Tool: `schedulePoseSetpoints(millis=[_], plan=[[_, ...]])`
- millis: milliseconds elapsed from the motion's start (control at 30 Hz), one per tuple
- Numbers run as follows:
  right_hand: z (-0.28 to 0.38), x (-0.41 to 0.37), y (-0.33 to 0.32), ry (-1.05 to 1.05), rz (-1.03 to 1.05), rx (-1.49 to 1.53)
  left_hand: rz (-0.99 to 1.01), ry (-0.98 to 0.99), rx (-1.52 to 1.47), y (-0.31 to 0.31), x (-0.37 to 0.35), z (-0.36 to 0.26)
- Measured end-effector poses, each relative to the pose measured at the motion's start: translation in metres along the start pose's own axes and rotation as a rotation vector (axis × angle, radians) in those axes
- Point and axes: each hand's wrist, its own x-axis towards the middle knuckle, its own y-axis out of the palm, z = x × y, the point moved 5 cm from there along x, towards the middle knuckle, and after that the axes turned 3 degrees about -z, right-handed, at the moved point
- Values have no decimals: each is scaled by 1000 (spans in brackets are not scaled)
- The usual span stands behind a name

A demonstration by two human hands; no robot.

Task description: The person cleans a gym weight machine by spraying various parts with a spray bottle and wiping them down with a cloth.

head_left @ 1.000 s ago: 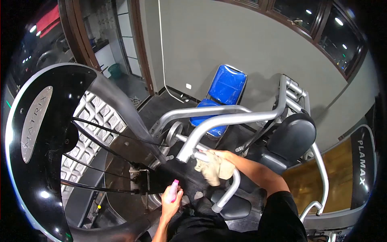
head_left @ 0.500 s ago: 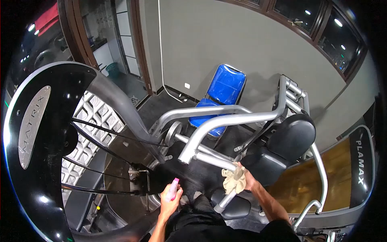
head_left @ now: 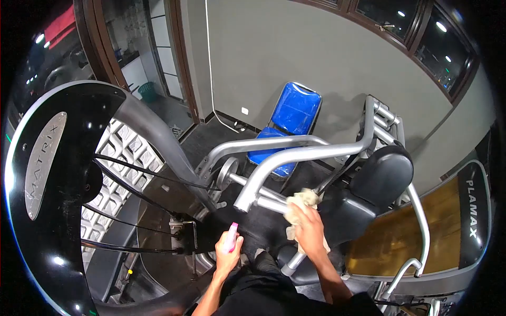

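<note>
A small pink and white bottle is in my left hand, whose fingers wrap round it at the lower middle. To the right, my right hand holds a crumpled cream cloth against a silver tube of the exercise machine. The cloth hangs on both sides of the hand and hides part of the tube. Just right of that hand is the machine's black padded seat, with its backrest behind.
A blue chair stands against the grey wall. The black Matrix machine housing fills the left side, with dark cables running from it. A Plamax panel is at the right. Curved silver bars cross the middle.
My right hand has moved left and up along the tube with the cloth, and its back now faces the camera. My left hand has shifted slightly right with the bottle.
</note>
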Motion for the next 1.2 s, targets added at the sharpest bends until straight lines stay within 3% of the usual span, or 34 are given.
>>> schedulePoseSetpoints(millis=[100,200,267,300,433,500,533,600,667,700,733,800,933,1000,1200], plan=[[5,25,37,61,79,91,-18,51,-2,-3,1,-4],[16,52,86,348,195,630,-40,39,-12,-8,-4,-3],[43,64,112,-57,16,262,-55,14,-27,-11,-5,-1],[56,64,124,-207,77,-39,-67,21,-31,-13,-7,0],[54,46,132,-276,99,12,-108,-11,-40,-20,-12,7],[45,23,127,-450,176,277,-110,-18,-36,-19,-12,9],[44,19,113,-450,175,271,-97,-10,-29,-18,-11,8],[37,10,97,-54,459,479,-89,-2,-21,-17,-7,5],[15,-7,85,23,296,613,-59,53,28,-12,2,-3],[3,-19,79,165,225,669,-93,109,6,-10,6,-8],[4,-22,59,95,124,705,-94,108,6,-10,9,-9],[-1,-37,30,205,-16,653,-50,81,84,-6,17,-7],[-7,-59,9,277,-40,644,-50,100,101,2,30,-10],[1,-57,11,260,62,628,-52,108,92,7,37,-12],[1,-52,13,170,8,607,36,97,100,16,46,-25]])
